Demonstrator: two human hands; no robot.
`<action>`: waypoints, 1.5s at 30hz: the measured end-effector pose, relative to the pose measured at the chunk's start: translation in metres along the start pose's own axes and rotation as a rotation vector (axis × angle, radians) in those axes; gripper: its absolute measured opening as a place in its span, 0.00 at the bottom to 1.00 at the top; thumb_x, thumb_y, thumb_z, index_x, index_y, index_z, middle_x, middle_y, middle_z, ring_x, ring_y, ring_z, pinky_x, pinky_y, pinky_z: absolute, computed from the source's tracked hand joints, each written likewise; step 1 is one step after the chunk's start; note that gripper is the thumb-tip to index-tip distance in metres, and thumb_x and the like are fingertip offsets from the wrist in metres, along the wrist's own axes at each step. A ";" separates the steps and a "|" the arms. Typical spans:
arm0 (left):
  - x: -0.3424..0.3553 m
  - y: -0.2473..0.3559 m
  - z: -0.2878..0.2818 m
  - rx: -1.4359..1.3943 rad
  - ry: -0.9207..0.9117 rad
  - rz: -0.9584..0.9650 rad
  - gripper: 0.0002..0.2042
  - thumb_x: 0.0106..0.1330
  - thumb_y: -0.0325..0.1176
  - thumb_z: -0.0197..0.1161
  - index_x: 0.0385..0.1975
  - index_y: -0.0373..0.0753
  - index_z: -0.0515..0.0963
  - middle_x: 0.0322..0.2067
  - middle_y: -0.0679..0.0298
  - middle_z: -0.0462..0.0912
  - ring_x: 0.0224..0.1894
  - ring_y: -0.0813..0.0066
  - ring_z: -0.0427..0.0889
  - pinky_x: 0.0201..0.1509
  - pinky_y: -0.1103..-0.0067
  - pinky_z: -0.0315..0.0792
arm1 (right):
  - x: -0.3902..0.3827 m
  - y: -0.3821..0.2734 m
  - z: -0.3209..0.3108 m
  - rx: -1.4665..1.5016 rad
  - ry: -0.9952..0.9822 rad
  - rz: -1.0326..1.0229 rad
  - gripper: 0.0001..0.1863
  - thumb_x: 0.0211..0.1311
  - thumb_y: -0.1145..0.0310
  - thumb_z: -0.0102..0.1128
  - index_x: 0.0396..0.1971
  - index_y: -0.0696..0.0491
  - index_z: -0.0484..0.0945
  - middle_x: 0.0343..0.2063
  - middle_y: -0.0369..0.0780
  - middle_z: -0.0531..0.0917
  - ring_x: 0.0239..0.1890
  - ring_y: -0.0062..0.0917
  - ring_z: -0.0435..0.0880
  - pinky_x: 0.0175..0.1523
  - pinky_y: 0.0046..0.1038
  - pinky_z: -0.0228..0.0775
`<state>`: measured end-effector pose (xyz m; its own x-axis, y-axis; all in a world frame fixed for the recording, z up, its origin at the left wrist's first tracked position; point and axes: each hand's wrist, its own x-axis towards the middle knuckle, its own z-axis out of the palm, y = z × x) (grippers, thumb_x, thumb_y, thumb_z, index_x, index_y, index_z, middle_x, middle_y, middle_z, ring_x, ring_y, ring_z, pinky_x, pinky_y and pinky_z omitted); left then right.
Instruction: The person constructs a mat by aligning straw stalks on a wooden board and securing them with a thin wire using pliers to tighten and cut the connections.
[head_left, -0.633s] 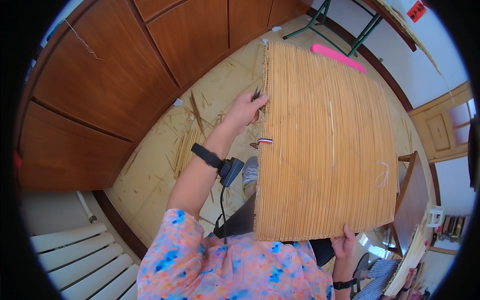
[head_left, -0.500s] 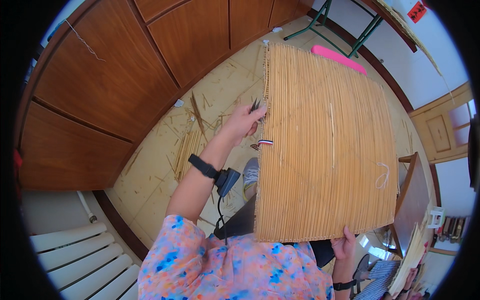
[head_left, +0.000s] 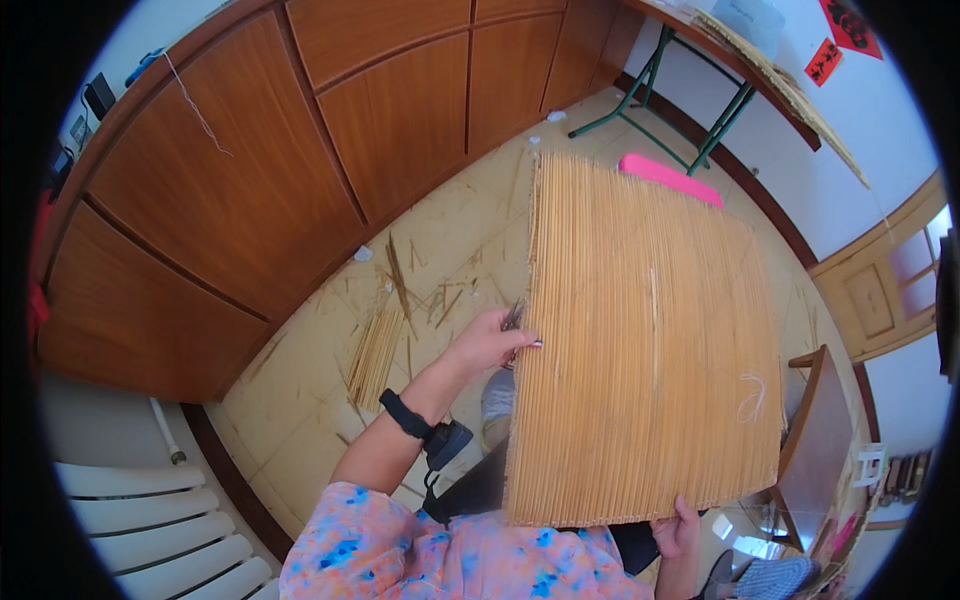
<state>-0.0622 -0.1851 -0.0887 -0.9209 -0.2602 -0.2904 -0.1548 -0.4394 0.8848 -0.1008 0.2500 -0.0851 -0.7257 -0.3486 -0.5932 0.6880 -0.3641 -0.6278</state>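
A large stiff mat of straw-coloured stalks, sewn side by side, stands tilted in front of me. My left hand pinches its left edge, thumb on the front face over a small striped ribbon tab that it mostly covers. Tucked in the same hand is a small pair of dark pointed scissors, partly hidden by the fingers. My right hand grips the mat's lower edge near the right corner, thumb in front and the other fingers mostly behind. A loop of white thread hangs on the mat's right side.
Cut stalks and scraps litter the tiled floor at left. Brown cabinets line the far left, with a white radiator nearer me. Beyond the mat are a pink object and a green-legged table. A wooden stool stands at right.
My left hand has slid down the mat's left edge toward me, from above the ribbon tab onto it. The right hand keeps its grip. The whole view has shifted, with the mat lower.
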 end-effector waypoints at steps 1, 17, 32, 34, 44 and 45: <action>-0.001 0.000 0.001 -0.025 0.008 -0.021 0.07 0.55 0.29 0.65 0.31 0.37 0.76 0.18 0.75 0.72 0.14 0.89 0.63 0.16 0.88 0.55 | 0.002 0.000 -0.004 0.019 -0.015 0.022 0.27 0.59 0.69 0.55 0.58 0.54 0.60 0.49 0.46 0.75 0.43 0.36 0.81 0.37 0.37 0.82; 0.058 0.021 -0.021 -0.014 0.268 0.175 0.13 0.64 0.42 0.58 0.30 0.37 0.72 0.13 0.73 0.66 0.11 0.87 0.58 0.14 0.86 0.51 | 0.011 -0.001 -0.029 0.031 -0.044 0.083 0.24 0.59 0.67 0.54 0.55 0.56 0.64 0.45 0.46 0.79 0.40 0.35 0.83 0.36 0.36 0.82; 0.090 0.028 -0.018 -0.015 0.323 0.237 0.08 0.62 0.34 0.60 0.25 0.39 0.72 0.17 0.73 0.69 0.12 0.87 0.59 0.13 0.86 0.51 | 0.006 0.001 -0.011 0.028 0.009 0.045 0.25 0.59 0.68 0.55 0.56 0.55 0.64 0.46 0.45 0.79 0.42 0.35 0.82 0.38 0.37 0.82; 0.087 0.032 -0.016 -0.008 0.328 0.240 0.08 0.62 0.35 0.60 0.25 0.39 0.72 0.17 0.72 0.69 0.12 0.87 0.59 0.13 0.86 0.51 | 0.005 0.000 -0.014 0.032 -0.015 0.055 0.24 0.59 0.67 0.55 0.56 0.55 0.64 0.45 0.46 0.79 0.41 0.35 0.83 0.37 0.36 0.82; 0.107 0.028 -0.023 0.032 0.354 0.275 0.10 0.63 0.36 0.58 0.24 0.37 0.73 0.15 0.74 0.67 0.12 0.87 0.59 0.15 0.85 0.51 | 0.009 0.002 -0.025 0.005 -0.046 0.060 0.24 0.59 0.67 0.54 0.56 0.55 0.64 0.43 0.46 0.80 0.38 0.34 0.84 0.34 0.34 0.82; 0.110 0.025 -0.026 0.022 0.364 0.301 0.10 0.63 0.36 0.58 0.25 0.37 0.73 0.15 0.74 0.67 0.12 0.87 0.59 0.15 0.85 0.51 | 0.009 0.003 -0.022 -0.014 -0.064 0.047 0.24 0.59 0.66 0.54 0.55 0.55 0.64 0.43 0.46 0.80 0.38 0.33 0.84 0.34 0.34 0.82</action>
<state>-0.1579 -0.2466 -0.1078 -0.7413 -0.6594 -0.1251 0.0889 -0.2813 0.9555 -0.1054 0.2649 -0.1030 -0.6908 -0.4195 -0.5889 0.7207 -0.3340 -0.6075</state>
